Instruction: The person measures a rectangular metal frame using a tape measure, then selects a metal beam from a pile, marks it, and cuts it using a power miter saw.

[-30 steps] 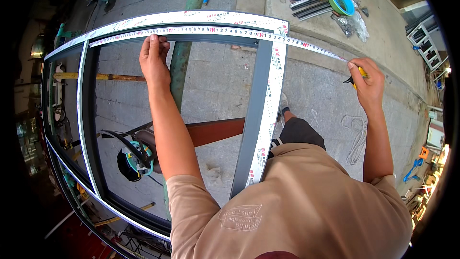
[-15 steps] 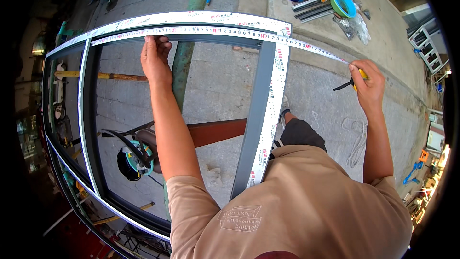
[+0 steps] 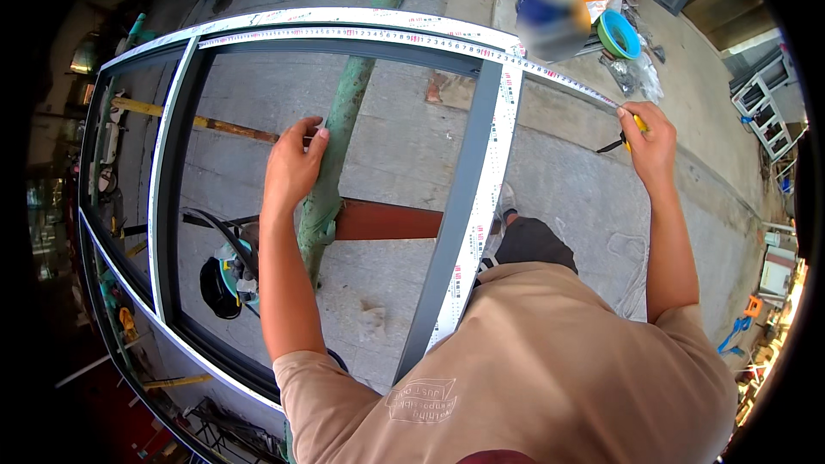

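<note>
The frame [image 3: 471,167] looks like dark grey metal, smooth and matt, its outer faces covered by a thin white printed film [image 3: 494,163] with a slight sheen. Over its far bar runs the tape blade [image 3: 563,79], white, smooth and thin. The green pole [image 3: 348,103] has a rough, scuffed painted surface; the red-brown beam [image 3: 391,220] appears smoother and matt. Far right, the basin [image 3: 617,36] is shiny plastic, beside crinkled clear plastic sheeting [image 3: 644,83]. The floor [image 3: 395,137] resembles rough, dull concrete. Nearest, the tan shirt [image 3: 550,352] is soft matt cloth.

head-worn left fisheye | looks down | shirt [image 3: 550,361] nearest, hands [image 3: 294,167] [image 3: 650,142] beyond
</note>
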### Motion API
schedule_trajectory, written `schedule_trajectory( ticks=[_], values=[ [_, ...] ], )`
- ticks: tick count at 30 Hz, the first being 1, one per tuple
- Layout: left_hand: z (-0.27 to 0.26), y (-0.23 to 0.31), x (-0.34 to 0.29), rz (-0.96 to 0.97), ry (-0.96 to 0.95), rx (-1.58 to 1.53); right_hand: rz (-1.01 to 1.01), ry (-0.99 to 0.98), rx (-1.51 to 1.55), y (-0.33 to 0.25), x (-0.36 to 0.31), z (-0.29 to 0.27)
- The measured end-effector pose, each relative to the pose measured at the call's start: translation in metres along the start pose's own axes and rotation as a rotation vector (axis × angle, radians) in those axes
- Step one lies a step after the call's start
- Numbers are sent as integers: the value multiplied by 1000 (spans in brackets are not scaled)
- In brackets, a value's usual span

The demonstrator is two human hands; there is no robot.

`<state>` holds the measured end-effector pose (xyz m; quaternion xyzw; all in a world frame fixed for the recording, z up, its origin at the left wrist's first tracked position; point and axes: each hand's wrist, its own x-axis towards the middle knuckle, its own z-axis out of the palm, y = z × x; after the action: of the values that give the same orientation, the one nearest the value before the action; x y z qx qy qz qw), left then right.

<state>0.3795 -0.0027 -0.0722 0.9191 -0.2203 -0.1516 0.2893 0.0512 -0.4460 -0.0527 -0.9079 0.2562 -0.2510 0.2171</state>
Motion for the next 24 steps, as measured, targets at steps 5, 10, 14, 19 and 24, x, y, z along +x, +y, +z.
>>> schedule_trajectory(
  ticks=[5, 10, 14, 19, 24],
  values=[
    [10, -31, -72, 21, -23, 144, -38, 24, -17, 0, -2, -1],
    [28, -36, -88, 21, 30, 139, -68, 42, -54, -1, -4, -2],
    [27, -35, -88, 1, 23, 111, -59, 34, -60, 0, -5, -1],
    [32, -40, -90, 11, 63, 110, -73, 53, -53, 4, -6, 2],
    [31, -38, -92, -9, 70, 100, -61, 52, -58, 5, -7, 2]
  ],
)
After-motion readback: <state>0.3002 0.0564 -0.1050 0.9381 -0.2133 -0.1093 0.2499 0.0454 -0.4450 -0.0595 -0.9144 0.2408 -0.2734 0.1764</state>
